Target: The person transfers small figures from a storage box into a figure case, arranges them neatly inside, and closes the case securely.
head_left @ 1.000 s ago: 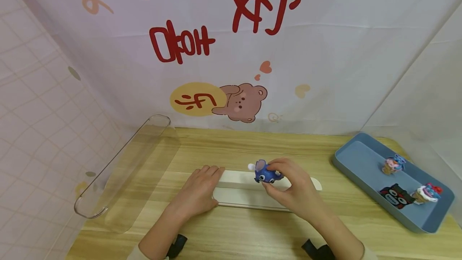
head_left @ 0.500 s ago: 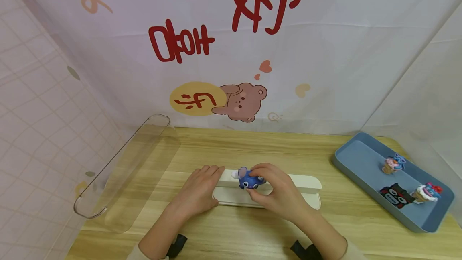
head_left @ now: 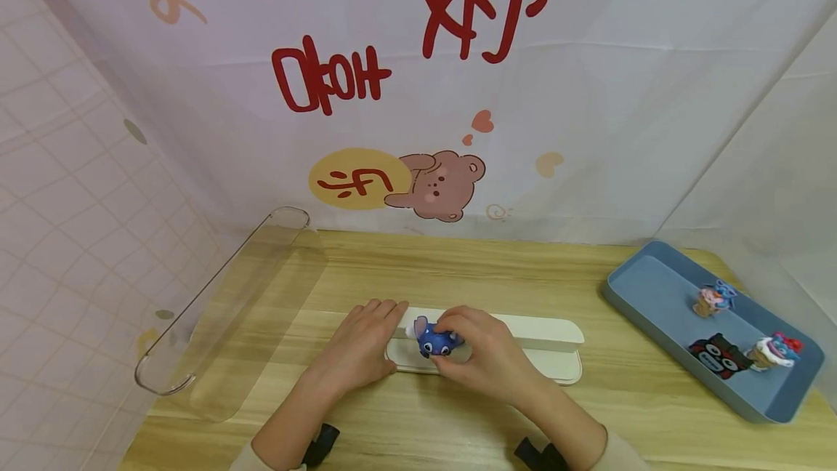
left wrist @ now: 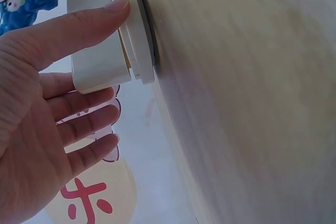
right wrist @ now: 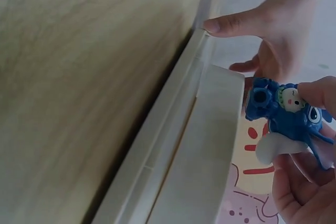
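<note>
In the head view, a long white two-step stand (head_left: 549, 334) lies on the wooden table. My left hand (head_left: 362, 340) grips its left end, with the thumb (left wrist: 100, 22) along the front edge and the fingers at the back and side. A small blue big-eared figurine (head_left: 437, 341) is pinched by the thumb and fingers of my right hand (head_left: 490, 355), close over the left part of the stand. The right wrist view shows this figurine (right wrist: 289, 121) with a white round part and a little pale face, held beside the stand's upper step.
A blue tray (head_left: 660, 293) at the right holds two colourful figurines, one pink and blue (head_left: 713, 299) and one with a red bow (head_left: 774, 349), plus a dark big-eyed piece (head_left: 719, 355). At the left lies a clear plastic cover (head_left: 225, 267). A printed cloth (head_left: 588, 107) hangs behind.
My right hand has carried the blue figurine leftward and lower, from over the middle of the stand toward its left end. The left hand has stayed in place.
</note>
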Demonstrator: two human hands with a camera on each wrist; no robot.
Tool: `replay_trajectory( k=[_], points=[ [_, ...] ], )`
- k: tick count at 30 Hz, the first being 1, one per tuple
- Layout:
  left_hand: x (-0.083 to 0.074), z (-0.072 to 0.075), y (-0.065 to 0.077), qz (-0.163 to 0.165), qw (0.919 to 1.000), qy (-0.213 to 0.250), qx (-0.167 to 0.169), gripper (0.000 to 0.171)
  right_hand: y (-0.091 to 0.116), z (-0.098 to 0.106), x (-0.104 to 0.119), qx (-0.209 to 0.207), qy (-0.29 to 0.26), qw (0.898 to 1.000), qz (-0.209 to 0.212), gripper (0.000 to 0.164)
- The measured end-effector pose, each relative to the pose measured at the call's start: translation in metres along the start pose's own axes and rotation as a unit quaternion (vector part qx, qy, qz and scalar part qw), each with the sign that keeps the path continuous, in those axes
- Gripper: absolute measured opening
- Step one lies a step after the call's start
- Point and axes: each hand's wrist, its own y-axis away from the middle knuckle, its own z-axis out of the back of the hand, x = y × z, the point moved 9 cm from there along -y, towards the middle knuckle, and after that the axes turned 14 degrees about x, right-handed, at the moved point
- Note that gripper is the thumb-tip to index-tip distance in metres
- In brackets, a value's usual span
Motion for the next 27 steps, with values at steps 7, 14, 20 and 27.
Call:
replay_trajectory(
  k=[7, 14, 20, 27],
  points=[
    [0.000, 0.000, 0.000, 0.004, 1.0000, 0.000, 0.003, 0.097, -0.001, -0.011, -0.003, 0.014, 0.035, 0.999, 0.002, 0.040],
    [0.001, -0.001, 0.000, 0.006, 1.0000, -0.004, 0.005, 0.097, -0.003, -0.020, -0.005, 0.034, 0.038, 0.999, -0.006, 0.039],
    [0.001, -0.001, 0.000, 0.006, 0.9999, -0.001, 0.008, 0.097, -0.003, -0.026, -0.006, 0.043, 0.045, 0.998, -0.001, 0.040],
    [0.000, -0.001, 0.001, 0.005, 1.0000, 0.002, 0.006, 0.097, -0.004, -0.030, -0.007, 0.054, 0.049, 0.997, -0.002, 0.040]
  ],
)
